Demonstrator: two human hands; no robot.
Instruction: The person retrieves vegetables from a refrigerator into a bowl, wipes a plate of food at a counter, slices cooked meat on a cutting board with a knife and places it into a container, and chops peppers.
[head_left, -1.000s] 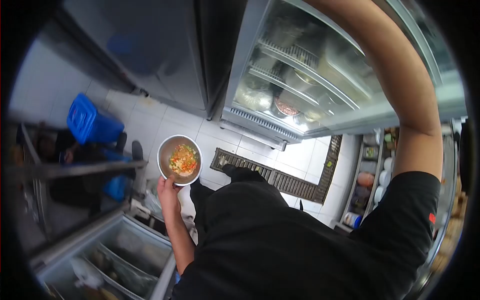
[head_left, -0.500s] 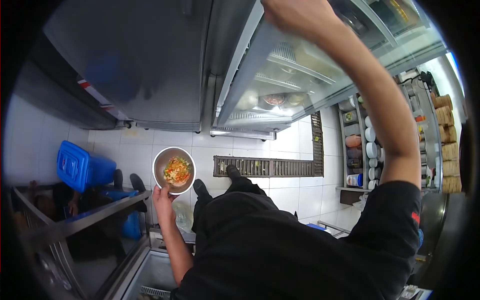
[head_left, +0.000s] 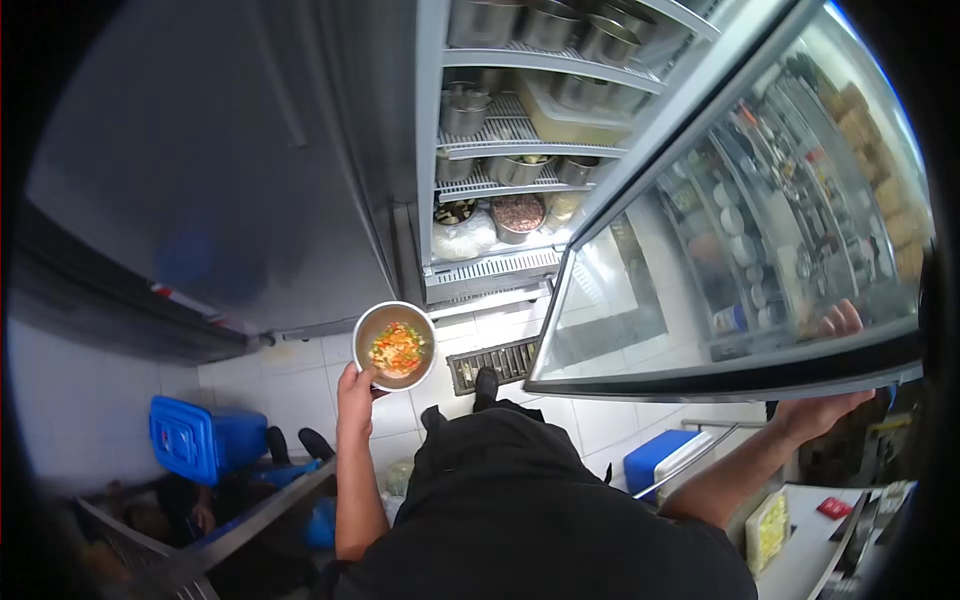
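A round metal bowl (head_left: 363, 335) of chopped orange and green food (head_left: 398, 349) is in my left hand (head_left: 357, 388), gripped at its near rim. On the right, my right hand (head_left: 822, 410) is at the edge of the glass fridge door (head_left: 640, 300), its fingers wrapped round it and partly seen through the glass. The door is swung wide. Inside the fridge, metal pots (head_left: 466, 108) stand on wire shelves, with a pot of reddish-brown food (head_left: 518, 215) and a plastic bag (head_left: 465, 238) at the bottom.
A large grey cabinet (head_left: 200, 180) is at the left. Below it are a blue lidded bin (head_left: 210, 440) and a metal frame (head_left: 250, 510). A floor drain grate (head_left: 492, 366) lies by my foot. At the lower right are a blue-and-white box (head_left: 660, 462) and a yellow-green food tray (head_left: 768, 533).
The fridge door has swung open to the right with my right hand, showing the shelves. My left hand and the bowl have shifted right in view.
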